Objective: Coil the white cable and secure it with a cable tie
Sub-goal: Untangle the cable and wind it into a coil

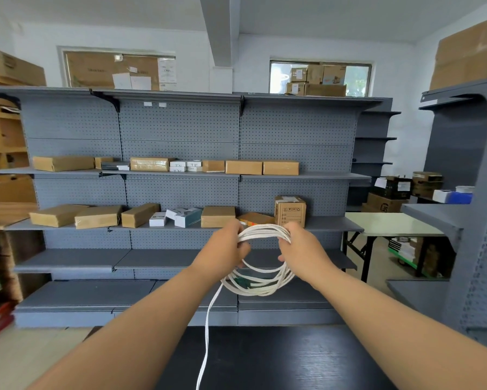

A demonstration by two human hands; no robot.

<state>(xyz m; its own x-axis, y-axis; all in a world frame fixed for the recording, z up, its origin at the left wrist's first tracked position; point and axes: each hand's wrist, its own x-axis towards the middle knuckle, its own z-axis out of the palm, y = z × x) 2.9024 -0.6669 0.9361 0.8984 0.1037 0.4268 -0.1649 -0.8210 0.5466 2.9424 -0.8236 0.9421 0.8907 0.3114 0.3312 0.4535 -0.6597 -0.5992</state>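
Observation:
A white cable is wound into several round loops and held up in the air in front of me. My left hand grips the left side of the coil near its top. My right hand grips the right side of the same loops. A loose tail of the cable hangs from the coil's lower left down past the dark table and out of view at the bottom. Something small and green shows among the lower loops. No cable tie is visible.
Grey pegboard shelving stands behind the table, with cardboard boxes and small white boxes on two shelves. A pale folding table and stacked cartons are at the right, beside another grey shelf unit.

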